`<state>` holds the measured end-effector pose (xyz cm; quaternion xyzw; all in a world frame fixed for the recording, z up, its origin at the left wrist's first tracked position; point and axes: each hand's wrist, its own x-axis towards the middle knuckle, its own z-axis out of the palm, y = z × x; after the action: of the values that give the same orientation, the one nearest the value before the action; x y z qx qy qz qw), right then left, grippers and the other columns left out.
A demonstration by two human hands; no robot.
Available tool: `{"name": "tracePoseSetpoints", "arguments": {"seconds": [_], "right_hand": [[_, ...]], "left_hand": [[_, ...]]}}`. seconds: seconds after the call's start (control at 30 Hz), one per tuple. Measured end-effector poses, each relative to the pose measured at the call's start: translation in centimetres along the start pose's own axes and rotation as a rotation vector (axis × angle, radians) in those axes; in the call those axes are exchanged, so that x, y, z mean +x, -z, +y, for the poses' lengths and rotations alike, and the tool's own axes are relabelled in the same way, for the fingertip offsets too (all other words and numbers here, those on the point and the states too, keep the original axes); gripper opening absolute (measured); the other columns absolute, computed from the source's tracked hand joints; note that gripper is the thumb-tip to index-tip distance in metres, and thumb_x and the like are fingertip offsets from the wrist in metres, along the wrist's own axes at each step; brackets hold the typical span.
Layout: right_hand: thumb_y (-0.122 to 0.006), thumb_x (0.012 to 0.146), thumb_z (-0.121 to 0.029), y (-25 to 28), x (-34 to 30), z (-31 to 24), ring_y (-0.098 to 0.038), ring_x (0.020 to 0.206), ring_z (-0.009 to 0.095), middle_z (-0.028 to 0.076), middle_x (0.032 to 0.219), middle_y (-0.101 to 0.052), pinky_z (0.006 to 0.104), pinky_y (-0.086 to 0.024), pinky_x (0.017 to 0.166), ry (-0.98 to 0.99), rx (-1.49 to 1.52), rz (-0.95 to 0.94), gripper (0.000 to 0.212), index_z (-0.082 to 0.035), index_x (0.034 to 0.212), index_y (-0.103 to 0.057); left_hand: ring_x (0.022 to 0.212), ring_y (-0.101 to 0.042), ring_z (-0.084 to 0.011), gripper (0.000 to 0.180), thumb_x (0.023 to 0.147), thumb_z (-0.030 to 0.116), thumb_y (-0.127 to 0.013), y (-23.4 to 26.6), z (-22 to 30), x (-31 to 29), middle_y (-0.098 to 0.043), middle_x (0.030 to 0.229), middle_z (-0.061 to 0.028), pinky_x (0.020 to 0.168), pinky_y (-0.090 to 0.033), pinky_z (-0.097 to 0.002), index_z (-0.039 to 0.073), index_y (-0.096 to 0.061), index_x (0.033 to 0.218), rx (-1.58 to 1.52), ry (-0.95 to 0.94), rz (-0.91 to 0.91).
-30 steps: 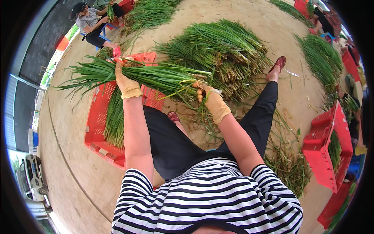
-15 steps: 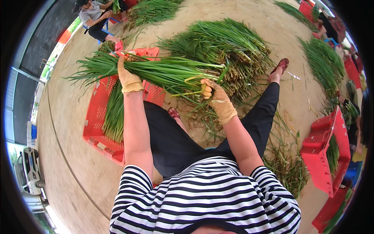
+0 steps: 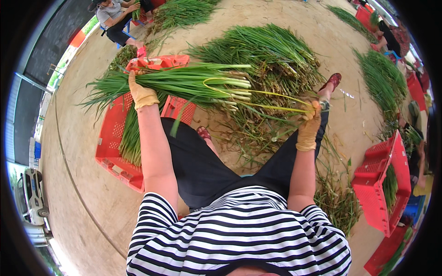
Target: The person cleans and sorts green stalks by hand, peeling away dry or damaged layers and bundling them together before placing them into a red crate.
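My gloved left hand (image 3: 142,91) is wrapped round a bundle of Chinese chives (image 3: 193,80), whose green leaves trail left and whose pale stem ends point right. Out to the right, my gloved right hand (image 3: 311,120) grips several yellowed leaves (image 3: 276,109), stretched from the bundle's stem end. Under the bundle stands a red perforated crate (image 3: 108,138), with bunched chives (image 3: 132,138) lying inside it. Beyond my hands is a large heap of chives (image 3: 271,50), its brownish root ends toward the right. The bundle hides part of the crate.
Leaf scraps (image 3: 338,198) lie by my right leg. A second red crate (image 3: 375,184) holding chives stands at the right. A co-worker (image 3: 115,18) sits at the upper left, and others sit at the right edge. More chive piles (image 3: 382,83) lie on the floor.
My right hand has moved right and slightly down, away from the stem ends, drawing yellowed leaves out from the bundle. My left hand still holds the bundle, shifted slightly left.
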<state>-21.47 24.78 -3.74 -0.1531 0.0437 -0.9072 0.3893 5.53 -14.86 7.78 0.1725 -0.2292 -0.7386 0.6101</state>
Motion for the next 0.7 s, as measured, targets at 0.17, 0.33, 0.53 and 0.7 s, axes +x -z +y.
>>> {"name": "tracePoseSetpoints", "arguments": {"seconds": [0.17,0.33,0.53,0.7], "right_hand": [[-0.049,0.088,-0.026,-6.1,0.2,2.0,-0.048,0.065,0.011,0.004,0.075,-0.055,0.022,-0.04,0.05,0.037,-0.647,0.268,0.025,-0.004,0.086,-0.059],[-0.064,0.073,-0.045,-7.2,2.5,9.9,-0.053,0.058,0.019,0.006,0.072,-0.06,0.0319,-0.044,0.056,-0.355,-1.436,0.184,0.046,-0.002,0.09,-0.06],[-0.064,0.077,-0.025,-5.0,4.9,15.6,-0.047,0.052,0.009,0.009,0.073,-0.062,0.0261,-0.038,0.046,-0.288,-1.33,0.195,0.025,-0.003,0.073,-0.054],[-0.052,0.087,-0.018,-6.7,3.7,13.2,-0.04,0.044,0.007,-0.001,0.06,-0.055,0.0199,-0.033,0.042,-0.422,-0.906,0.155,0.018,-0.004,0.079,-0.06]], "left_hand": [[0.06,-0.05,-0.0129,0.016,0.082,0.02,-0.054,-0.1,0.2,0.1,-0.051,0.064,0.0006,0.06,-0.047,-0.0276,0.011,-0.051,0.069,0.029,-0.052,0.027],[0.06,-0.049,-0.0121,0.014,0.081,0.021,-0.056,-1.7,-0.7,-1.3,-0.05,0.064,0.0009,0.058,-0.046,-0.0272,0.012,-0.051,0.072,0.043,-0.02,0.044],[0.062,-0.051,-0.0126,0.016,0.082,0.023,-0.056,-2.9,-1.7,-2.3,-0.05,0.066,0.0012,0.06,-0.047,-0.028,0.012,-0.05,0.072,0.049,0.013,0.063],[0.067,-0.054,-0.0143,0.015,0.086,0.024,-0.048,-0.8,-1.2,-1.0,-0.054,0.072,0.0006,0.065,-0.05,-0.0316,0.011,-0.054,0.081,0.087,0.016,0.064]]}}
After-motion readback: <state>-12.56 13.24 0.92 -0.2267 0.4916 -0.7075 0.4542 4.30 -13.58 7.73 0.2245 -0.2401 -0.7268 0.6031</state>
